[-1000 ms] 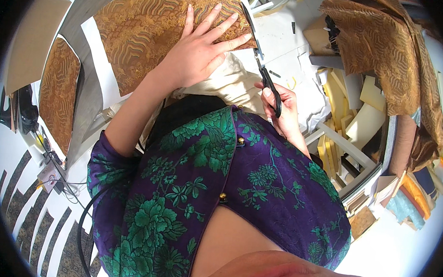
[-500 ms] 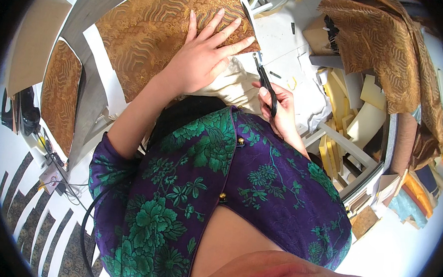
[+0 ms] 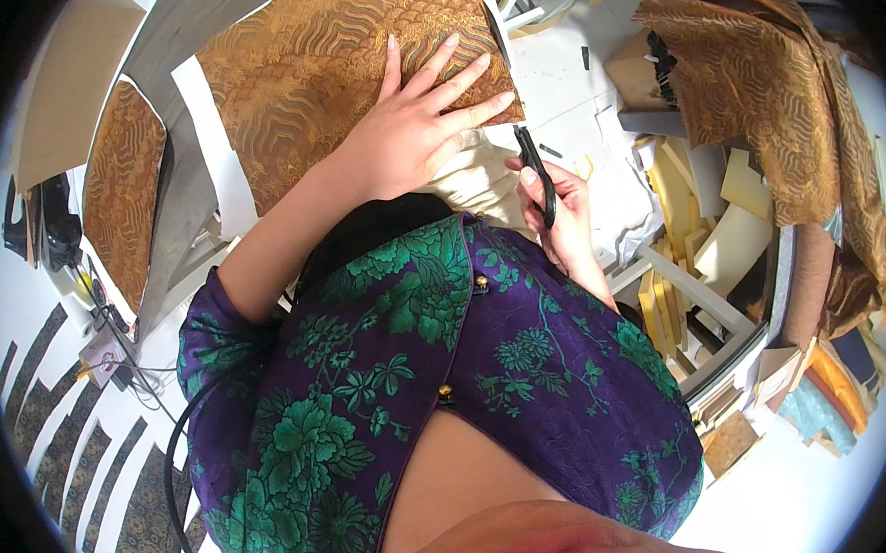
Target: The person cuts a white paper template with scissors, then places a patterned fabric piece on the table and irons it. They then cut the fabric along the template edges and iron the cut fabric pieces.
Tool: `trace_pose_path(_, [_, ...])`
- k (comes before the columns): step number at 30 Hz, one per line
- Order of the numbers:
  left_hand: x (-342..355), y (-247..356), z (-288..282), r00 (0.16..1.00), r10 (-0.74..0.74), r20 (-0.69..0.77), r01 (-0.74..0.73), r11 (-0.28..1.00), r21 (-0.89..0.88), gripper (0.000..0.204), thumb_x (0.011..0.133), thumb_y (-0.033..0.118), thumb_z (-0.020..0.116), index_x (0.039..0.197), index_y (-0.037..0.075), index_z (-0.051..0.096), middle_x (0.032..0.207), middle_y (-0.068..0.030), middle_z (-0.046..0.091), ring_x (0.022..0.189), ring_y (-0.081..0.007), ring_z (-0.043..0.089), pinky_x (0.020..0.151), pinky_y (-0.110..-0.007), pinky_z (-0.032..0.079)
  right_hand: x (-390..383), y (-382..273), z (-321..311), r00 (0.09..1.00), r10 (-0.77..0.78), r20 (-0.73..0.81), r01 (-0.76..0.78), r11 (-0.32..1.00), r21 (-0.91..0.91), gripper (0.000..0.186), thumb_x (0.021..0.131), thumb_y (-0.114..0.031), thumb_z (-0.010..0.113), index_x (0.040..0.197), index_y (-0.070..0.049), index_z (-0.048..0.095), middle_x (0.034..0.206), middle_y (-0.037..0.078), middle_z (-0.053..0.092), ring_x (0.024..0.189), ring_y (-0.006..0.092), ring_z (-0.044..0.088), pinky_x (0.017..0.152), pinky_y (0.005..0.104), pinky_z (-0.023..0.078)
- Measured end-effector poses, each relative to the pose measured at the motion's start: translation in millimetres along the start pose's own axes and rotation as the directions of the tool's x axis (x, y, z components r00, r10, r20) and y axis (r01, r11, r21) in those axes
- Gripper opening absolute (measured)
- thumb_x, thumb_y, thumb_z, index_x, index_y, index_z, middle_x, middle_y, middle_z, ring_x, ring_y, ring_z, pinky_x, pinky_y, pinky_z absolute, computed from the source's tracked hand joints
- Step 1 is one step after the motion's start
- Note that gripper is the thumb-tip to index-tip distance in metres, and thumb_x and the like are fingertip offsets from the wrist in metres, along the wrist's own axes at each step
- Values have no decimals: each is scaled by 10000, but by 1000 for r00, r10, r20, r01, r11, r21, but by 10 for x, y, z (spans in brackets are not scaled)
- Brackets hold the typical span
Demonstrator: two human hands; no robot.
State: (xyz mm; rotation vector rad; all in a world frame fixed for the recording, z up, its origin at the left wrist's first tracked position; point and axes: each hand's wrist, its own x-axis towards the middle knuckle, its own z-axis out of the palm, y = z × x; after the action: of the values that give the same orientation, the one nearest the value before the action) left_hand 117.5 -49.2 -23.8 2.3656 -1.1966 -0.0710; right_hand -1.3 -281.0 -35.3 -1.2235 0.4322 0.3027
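A brown-and-gold brocade sheet (image 3: 303,89) with a wave pattern lies on the grey table, a white strip showing along its left edge. My left hand (image 3: 410,140) rests flat on its near right part, fingers spread, with nothing in its grasp. Just beyond the sheet's near right corner, my right hand (image 3: 563,218) grips what looks like a black utility knife (image 3: 540,181). The tool points away from me, its tip close to the corner; whether it touches the sheet I cannot tell. Cream cloth (image 3: 478,178) lies bunched between my hands.
At the left stands a brown brocade panel (image 3: 122,195) beside the grey tabletop (image 3: 187,93). Yellow foam pieces (image 3: 673,198) and a pale frame (image 3: 693,295) are at the right. Brown brocade (image 3: 764,83) drapes over things at far right. Dark patterned strips (image 3: 84,438) lie lower left.
The brocade sheet and my left hand on it have shifted slightly toward me and to the right. The black tool's tip has come a little nearer to me; its grip is the same.
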Motion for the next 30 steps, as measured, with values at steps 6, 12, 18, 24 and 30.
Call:
trace_pose_path(6, [7,37,-19,1000,-7,-6,6,999,-44,544,1005,194,481,1547,243,495,1683,-103,291,1583,-374,134,1214,-691,-70,0,13,25,1000,-7,-12,6,999,-35,320,979,-231,741,1174,23,716,612,-93,502,451,12,364,430,209,236])
trace_pose_path(12, [-31,106,3,1000,3,-4,-4,1000,-28,543,1000,187,508,1540,244,504,1682,-103,296,1581,-376,145,1215,-691,-57,105,-63,28,1000,-8,6,8,1000,-12,303,980,-222,737,1155,25,723,619,-89,523,455,11,368,431,206,240])
trace_pose_path(18, [-18,112,-34,1000,-6,-19,5,999,-46,538,1005,198,517,1540,246,503,1684,-96,295,1579,-375,154,1215,-690,-58,134,-102,57,1000,-16,-6,16,998,-58,294,978,-223,740,1147,18,727,613,-95,509,458,8,374,429,204,244])
trace_pose_path(24, [-38,146,-24,999,4,-33,-5,999,-54,551,995,190,541,1543,240,498,1675,-111,303,1577,-375,158,1208,-714,-28,216,-218,108,1000,-5,10,6,999,-39,243,975,-223,744,1081,-4,732,606,-101,499,456,4,376,424,201,246])
trace_pose_path(30, [-41,161,-46,1000,2,-26,-3,999,-32,562,986,190,559,1543,235,497,1675,-118,297,1575,-383,156,1204,-723,-15,235,-239,115,1000,1,11,0,997,-71,211,979,-216,736,1051,-17,732,613,-101,502,456,4,384,421,196,259])
